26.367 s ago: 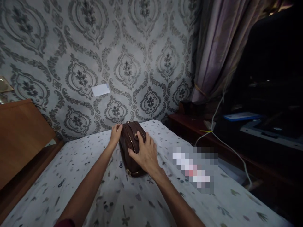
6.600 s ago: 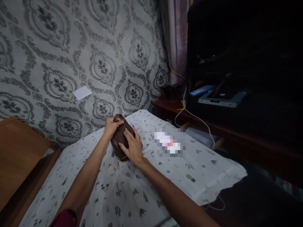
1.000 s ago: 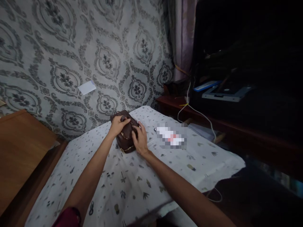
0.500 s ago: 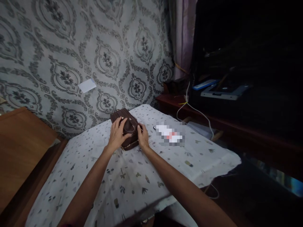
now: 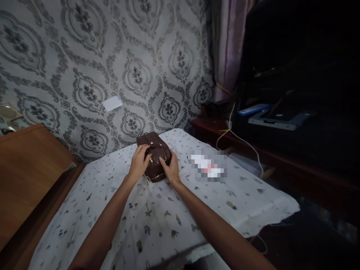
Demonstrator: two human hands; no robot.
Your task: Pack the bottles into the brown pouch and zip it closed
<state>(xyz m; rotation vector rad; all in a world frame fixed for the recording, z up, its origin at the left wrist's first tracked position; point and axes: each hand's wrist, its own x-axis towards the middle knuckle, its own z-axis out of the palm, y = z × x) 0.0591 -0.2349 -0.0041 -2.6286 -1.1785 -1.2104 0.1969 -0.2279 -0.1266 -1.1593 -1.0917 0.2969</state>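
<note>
A small dark brown leather bag (image 5: 152, 147) with gold fittings lies on a white cloth with a leaf print (image 5: 157, 213), near the far edge by the wall. My left hand (image 5: 138, 162) grips the bag's near left side, fingers curled over its top. On the near right end rests my right hand (image 5: 169, 167), its fingers pinching at the gold fittings by the zip. Both forearms reach in from the bottom of the view.
A blurred white object (image 5: 208, 167) lies on the cloth right of the bag. A wooden cabinet (image 5: 25, 176) stands at the left. A dark shelf (image 5: 270, 150) with a white cable (image 5: 242, 140) and flat devices (image 5: 278, 118) runs along the right. Patterned wallpaper is behind.
Both hands have slid toward the near end of the bag. The bag has turned slightly, and the view has shifted a little to the left.
</note>
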